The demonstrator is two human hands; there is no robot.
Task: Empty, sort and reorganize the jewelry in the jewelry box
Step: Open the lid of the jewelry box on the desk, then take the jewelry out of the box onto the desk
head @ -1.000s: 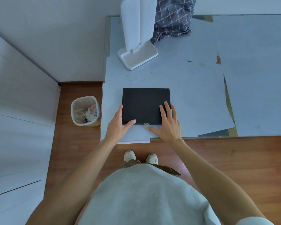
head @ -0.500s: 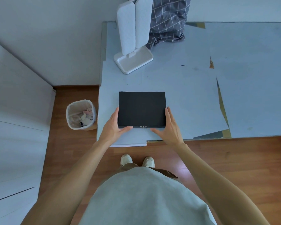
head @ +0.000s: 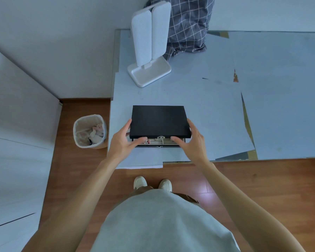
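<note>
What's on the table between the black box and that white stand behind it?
Nothing: in the head view only bare table separates the jewelry box from the white stand.

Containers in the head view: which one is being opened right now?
The black jewelry box on the table: both hands grip its lid, lifted at the front edge. The lined waste bin on the floor stands untouched.

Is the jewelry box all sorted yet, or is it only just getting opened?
Only just getting opened. The black lid is lifted a crack at the front, with the left hand and right hand gripping its front corners. A little of the light inside peeks out. Nothing has been taken out onto the table, so emptying, sorting and putting back are all left.
</note>
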